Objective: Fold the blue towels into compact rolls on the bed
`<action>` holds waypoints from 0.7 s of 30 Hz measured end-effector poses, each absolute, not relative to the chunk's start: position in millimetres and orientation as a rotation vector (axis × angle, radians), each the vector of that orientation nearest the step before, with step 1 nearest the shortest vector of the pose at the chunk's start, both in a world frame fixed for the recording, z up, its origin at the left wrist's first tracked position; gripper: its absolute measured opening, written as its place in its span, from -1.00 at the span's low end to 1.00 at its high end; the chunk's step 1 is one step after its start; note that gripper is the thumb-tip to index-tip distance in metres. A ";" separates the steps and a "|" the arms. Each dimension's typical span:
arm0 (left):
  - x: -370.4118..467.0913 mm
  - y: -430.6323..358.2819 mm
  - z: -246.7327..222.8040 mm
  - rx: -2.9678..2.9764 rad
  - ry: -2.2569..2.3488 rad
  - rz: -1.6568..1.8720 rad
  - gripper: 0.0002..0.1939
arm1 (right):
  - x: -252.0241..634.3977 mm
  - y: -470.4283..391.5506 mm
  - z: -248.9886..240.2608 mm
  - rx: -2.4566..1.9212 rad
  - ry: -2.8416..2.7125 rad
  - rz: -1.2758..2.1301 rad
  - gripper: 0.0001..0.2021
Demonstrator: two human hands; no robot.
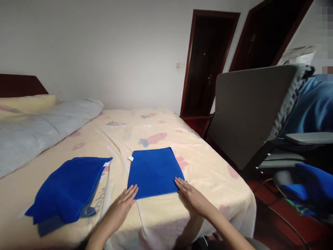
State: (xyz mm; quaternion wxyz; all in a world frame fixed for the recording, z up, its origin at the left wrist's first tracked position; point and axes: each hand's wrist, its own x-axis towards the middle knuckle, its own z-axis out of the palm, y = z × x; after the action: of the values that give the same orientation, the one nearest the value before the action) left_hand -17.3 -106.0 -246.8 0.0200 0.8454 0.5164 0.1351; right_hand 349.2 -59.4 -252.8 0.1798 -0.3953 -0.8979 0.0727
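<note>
A square blue cloth (156, 172) lies flat on the bed, with a small white tag at its far left corner. My left hand (127, 198) rests on its near left corner, fingers stretched out flat. On the near right corner lies my right hand (189, 194), its fingers also straight and pressing on the fabric. Neither hand grips anything. To the left, a loose pile of blue cloths (70, 189) sits rumpled, with a white tag at its upper right and a darker blue layer showing underneath.
The bed (125, 128) has a yellow patterned sheet. A long grey bundle (52, 121) and a yellow pillow (28, 104) lie at the left. Right of the bed stand a grey chair back (249, 111) and, on the floor, blue items (307, 189) and a cable. A door (208, 66) is behind.
</note>
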 end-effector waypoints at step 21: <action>-24.0 -106.3 -225.9 2.173 1.614 0.770 -0.60 | 353.6 -51.0 -218.3 -1.227 -2.338 0.428 -0.55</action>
State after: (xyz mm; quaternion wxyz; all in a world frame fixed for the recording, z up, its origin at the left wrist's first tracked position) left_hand -24.0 -106.3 -225.9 0.1632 0.7618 0.5658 0.2700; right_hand 353.6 -51.0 -218.3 0.2314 -0.4463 -0.8503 0.1557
